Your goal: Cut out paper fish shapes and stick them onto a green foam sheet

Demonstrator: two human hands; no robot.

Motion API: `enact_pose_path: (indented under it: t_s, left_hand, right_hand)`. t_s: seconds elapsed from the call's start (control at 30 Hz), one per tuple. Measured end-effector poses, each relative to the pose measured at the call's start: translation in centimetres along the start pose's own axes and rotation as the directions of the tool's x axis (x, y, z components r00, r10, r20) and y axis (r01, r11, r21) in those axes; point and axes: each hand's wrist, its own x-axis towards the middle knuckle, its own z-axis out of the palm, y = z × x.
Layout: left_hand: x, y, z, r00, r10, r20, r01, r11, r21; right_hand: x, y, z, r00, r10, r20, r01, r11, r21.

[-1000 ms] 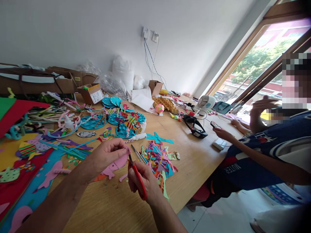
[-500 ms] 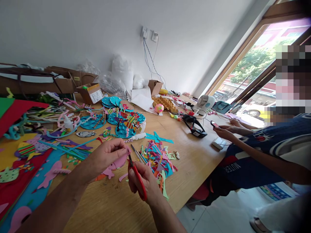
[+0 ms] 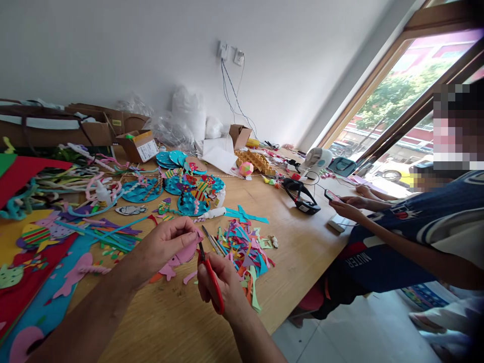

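Note:
My left hand (image 3: 172, 242) pinches a small bit of pink paper (image 3: 199, 236) between thumb and fingertips. Red-handled scissors (image 3: 213, 282) are in my right hand (image 3: 223, 280), with their dark blades pointing up at the pink paper's edge. Just below my left fingers shows a pink fish-shaped cutout (image 3: 183, 256) with drawn lines; whether it joins the pinched bit I cannot tell. A narrow pink scrap (image 3: 190, 277) lies on the table near the scissors. Beyond my right hand is a heap of coloured paper scraps (image 3: 245, 242).
Blue round pieces with paper fish (image 3: 194, 196) stand beyond my hands, near a white glue bottle (image 3: 215, 213). Pipe cleaners (image 3: 56, 171) and coloured sheets (image 3: 38, 282) fill the left. A black headset (image 3: 302, 196) and fan (image 3: 316, 160) sit right, beside a person (image 3: 397, 232) holding a phone.
My hands keep nearly the same pose, with the scissors still at the pink paper. The view has shifted slightly, and the seated person at right has leaned a little.

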Motion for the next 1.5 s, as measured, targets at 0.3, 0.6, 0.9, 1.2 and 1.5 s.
enact_pose_path:
  t_s: [0.3,0.6,0.9,1.2,1.5]
  left_hand:
    - [-0.2,0.2,0.1,1.000,0.023,-0.001,-0.023,1.000,-0.012]
    - [0.0,-0.1,0.1,0.998,0.024,0.062,-0.026,0.999,0.032]
    - [0.0,-1.1,-0.6,0.990,0.007,0.139,-0.006,1.000,-0.002]
    - [0.2,-1.6,-0.7,0.971,-0.057,0.233,0.072,0.996,-0.058]
    - [0.1,-2.0,-1.0,0.923,-0.110,0.369,0.158,0.982,-0.103]
  right_hand:
    - [0.1,0.8,0.1,1.000,-0.005,-0.005,0.005,0.999,0.042]
    - [-0.1,0.7,0.0,1.000,-0.006,-0.016,0.006,1.000,0.014]
    - [-0.2,0.9,-0.1,1.000,-0.009,0.002,0.008,0.999,0.053]
    - [-0.7,0.8,-0.4,1.000,-0.006,0.018,0.006,0.999,0.044]
    - [-1.1,0.7,-0.9,0.998,0.012,0.060,-0.012,1.000,-0.009]
